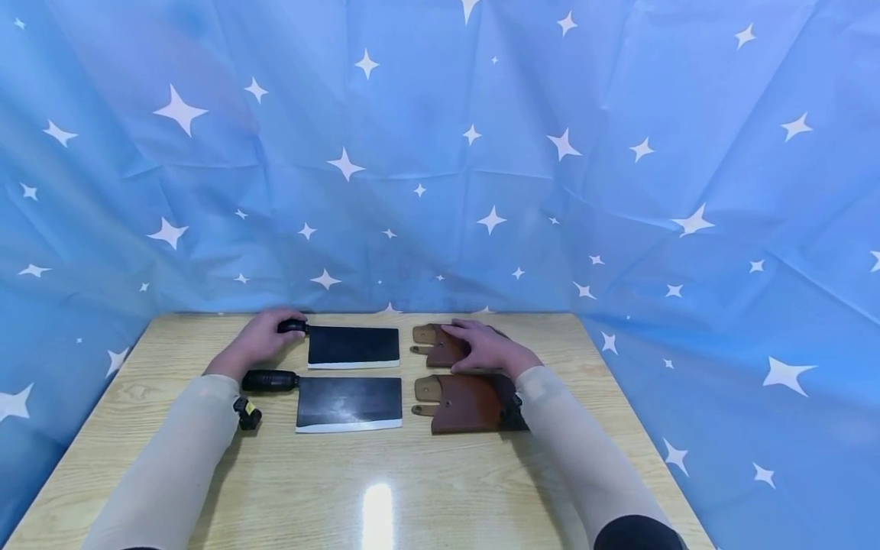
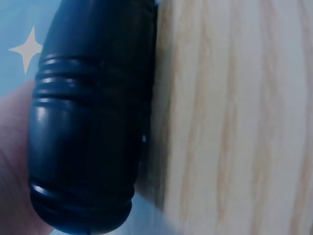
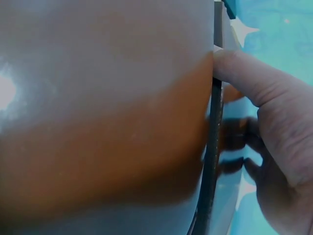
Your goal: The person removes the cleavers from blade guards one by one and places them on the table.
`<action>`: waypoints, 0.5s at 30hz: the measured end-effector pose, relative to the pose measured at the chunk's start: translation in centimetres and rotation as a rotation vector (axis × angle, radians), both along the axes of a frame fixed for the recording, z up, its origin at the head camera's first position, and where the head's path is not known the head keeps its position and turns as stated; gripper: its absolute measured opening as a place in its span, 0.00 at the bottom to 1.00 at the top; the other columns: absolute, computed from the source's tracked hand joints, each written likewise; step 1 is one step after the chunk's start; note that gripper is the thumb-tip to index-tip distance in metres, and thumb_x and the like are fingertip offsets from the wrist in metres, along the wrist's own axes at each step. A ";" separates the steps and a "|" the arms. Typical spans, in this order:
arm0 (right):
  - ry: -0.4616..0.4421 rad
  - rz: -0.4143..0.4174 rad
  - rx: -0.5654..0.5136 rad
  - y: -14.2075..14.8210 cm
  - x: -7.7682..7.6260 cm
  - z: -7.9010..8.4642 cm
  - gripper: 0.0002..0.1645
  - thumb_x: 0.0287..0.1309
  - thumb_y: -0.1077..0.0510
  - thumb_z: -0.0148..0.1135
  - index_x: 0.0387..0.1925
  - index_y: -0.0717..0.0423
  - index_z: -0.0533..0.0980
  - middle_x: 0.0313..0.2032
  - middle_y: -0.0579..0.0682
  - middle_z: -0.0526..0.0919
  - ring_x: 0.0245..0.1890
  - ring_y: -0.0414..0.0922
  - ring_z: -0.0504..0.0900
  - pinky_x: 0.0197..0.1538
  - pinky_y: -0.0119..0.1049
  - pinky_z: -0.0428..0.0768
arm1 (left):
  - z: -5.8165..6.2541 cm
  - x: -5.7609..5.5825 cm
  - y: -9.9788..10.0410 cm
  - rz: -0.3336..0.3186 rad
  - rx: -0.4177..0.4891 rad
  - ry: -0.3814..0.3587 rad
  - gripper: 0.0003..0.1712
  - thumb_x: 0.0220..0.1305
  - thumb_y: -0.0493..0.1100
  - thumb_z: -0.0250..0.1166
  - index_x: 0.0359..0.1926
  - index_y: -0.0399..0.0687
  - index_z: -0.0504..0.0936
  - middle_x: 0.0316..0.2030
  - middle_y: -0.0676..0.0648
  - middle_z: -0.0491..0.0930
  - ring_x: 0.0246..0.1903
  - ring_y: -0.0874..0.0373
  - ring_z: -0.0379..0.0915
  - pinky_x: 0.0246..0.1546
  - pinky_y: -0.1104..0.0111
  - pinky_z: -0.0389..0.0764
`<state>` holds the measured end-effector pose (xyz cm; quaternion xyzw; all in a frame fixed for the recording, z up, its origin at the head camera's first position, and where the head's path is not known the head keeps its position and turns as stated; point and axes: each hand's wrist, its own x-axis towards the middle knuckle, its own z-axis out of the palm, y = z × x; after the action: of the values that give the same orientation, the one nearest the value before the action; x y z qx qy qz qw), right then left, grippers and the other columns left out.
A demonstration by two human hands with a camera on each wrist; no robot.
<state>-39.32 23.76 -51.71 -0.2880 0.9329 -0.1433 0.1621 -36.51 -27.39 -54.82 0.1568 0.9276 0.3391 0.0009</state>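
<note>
Two cleavers lie flat on the table, one behind the other, blades to the right and black handles to the left. My left hand [image 1: 264,336] holds the handle [image 1: 292,326] of the far cleaver [image 1: 354,346]. Closer in is the near cleaver [image 1: 349,401]; its ribbed handle [image 2: 88,127] fills much of the left wrist view. On the right, my right hand [image 1: 490,347] grips the far brown leather sheath [image 1: 443,353] across its width, thumb on the near side. The near sheath [image 1: 467,405] lies under my right wrist, its glossy face large in the right wrist view.
Both sheaths have tan snap straps [image 1: 428,389] on their left ends, facing the blades. The light wood table [image 1: 309,489] ends at a blue curtain [image 1: 412,153] with white stars, which also runs along both sides.
</note>
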 end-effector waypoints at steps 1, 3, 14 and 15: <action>0.001 0.002 0.004 0.0 0.0 0.0 0.61 0.66 0.38 0.80 0.90 0.39 0.56 0.88 0.57 0.50 0.87 0.63 0.49 0.81 0.63 0.61 | 0.0 0.0 0.0 -0.001 -0.001 0.001 0.24 0.81 0.43 0.69 0.71 0.38 0.82 0.72 0.29 0.75 0.72 0.26 0.68 0.72 0.32 0.68; 0.004 0.003 0.009 0.0 0.0 0.0 0.61 0.66 0.38 0.80 0.90 0.39 0.56 0.88 0.57 0.49 0.87 0.62 0.49 0.81 0.62 0.62 | -0.1 0.0 0.1 -0.002 -0.004 0.003 0.24 0.81 0.43 0.69 0.71 0.38 0.82 0.72 0.29 0.75 0.72 0.26 0.68 0.72 0.32 0.68; 0.028 -0.007 -0.030 0.1 0.2 0.1 0.62 0.62 0.39 0.84 0.88 0.43 0.60 0.87 0.60 0.52 0.86 0.64 0.52 0.80 0.63 0.65 | -0.1 0.0 0.6 -0.020 -0.077 0.086 0.27 0.79 0.40 0.71 0.72 0.33 0.80 0.70 0.27 0.76 0.71 0.24 0.69 0.72 0.32 0.68; 0.028 -0.008 -0.038 0.2 0.3 0.0 0.63 0.61 0.39 0.84 0.88 0.44 0.60 0.87 0.60 0.52 0.86 0.64 0.52 0.80 0.63 0.65 | 0.0 0.1 0.6 -0.018 -0.090 0.091 0.28 0.79 0.41 0.71 0.73 0.33 0.79 0.71 0.26 0.76 0.71 0.24 0.68 0.72 0.32 0.67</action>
<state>-39.07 23.92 -51.71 -0.2892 0.9333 -0.1575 0.1430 -36.39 -26.79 -54.84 0.1804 0.9395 0.2896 -0.0312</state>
